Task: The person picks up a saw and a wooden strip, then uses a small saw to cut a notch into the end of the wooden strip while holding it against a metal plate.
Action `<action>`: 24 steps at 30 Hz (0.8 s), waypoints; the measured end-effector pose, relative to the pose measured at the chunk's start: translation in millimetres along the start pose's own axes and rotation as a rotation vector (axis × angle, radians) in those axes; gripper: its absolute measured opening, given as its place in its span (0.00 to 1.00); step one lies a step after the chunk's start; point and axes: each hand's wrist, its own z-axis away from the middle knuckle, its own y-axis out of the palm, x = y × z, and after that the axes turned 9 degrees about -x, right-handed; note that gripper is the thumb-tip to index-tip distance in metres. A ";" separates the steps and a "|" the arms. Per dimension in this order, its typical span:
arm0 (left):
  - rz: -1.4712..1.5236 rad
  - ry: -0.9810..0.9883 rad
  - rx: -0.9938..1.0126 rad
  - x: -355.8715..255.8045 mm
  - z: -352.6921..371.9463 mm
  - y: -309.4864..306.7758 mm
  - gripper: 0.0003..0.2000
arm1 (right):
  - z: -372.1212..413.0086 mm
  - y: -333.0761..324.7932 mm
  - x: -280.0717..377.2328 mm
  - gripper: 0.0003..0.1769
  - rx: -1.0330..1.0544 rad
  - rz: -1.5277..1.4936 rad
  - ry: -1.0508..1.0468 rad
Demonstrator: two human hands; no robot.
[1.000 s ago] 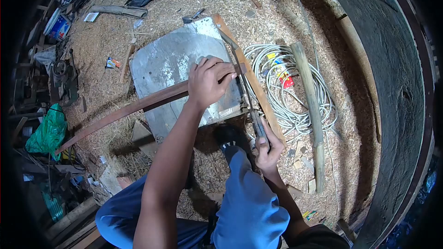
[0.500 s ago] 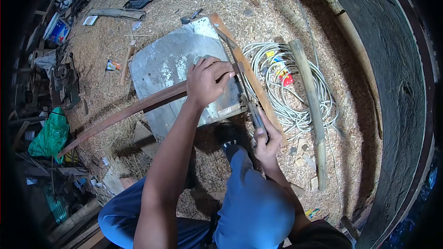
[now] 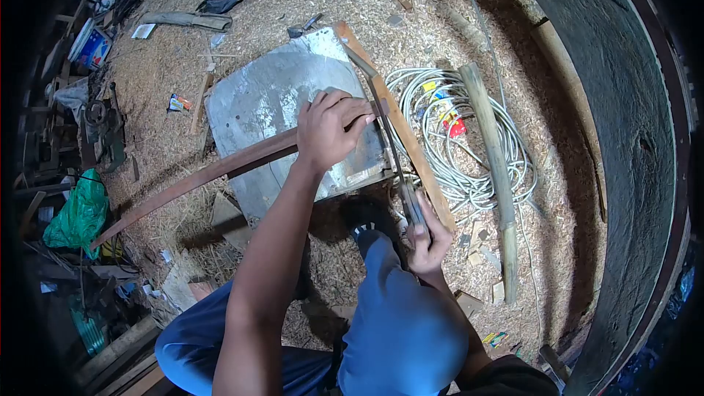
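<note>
My left hand [image 3: 328,130] is wrapped over a long reddish wooden strip [image 3: 213,171] near its right end, pressing it on a worn grey board [image 3: 253,95]. The strip runs off the board to the lower left. Closed round the handle of a hand saw [image 3: 394,148] is my right hand [image 3: 427,238], to the right of the board's lower corner. The saw's narrow blade reaches up and crosses the strip's end, just right of my left fingers. How deep the blade sits in the wood cannot be made out.
An orange-brown plank [image 3: 413,139] lies along the board's right side. Beyond it are coiled grey cable [image 3: 469,189] and a round pole [image 3: 491,147]. A green bag [image 3: 79,213] and scrap lie at left. A large dark timber [image 3: 623,139] curves along the right. Shavings cover the ground.
My right hand and the saw have moved slightly down and to the right, toward my body. My left hand and the strip have stayed in place.
</note>
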 end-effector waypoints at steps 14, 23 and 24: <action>0.014 0.002 0.000 -1.2 -0.3 -1.6 0.09 | 12.5 -8.4 5.9 0.28 0.028 0.013 0.090; 0.018 -0.001 0.000 -1.4 -1.8 -1.9 0.09 | 15.8 -7.1 -2.7 0.29 -0.024 0.040 -0.012; 0.012 0.003 -0.004 -1.1 -2.3 -1.7 0.09 | 16.5 -7.1 0.5 0.29 -0.022 0.017 -0.012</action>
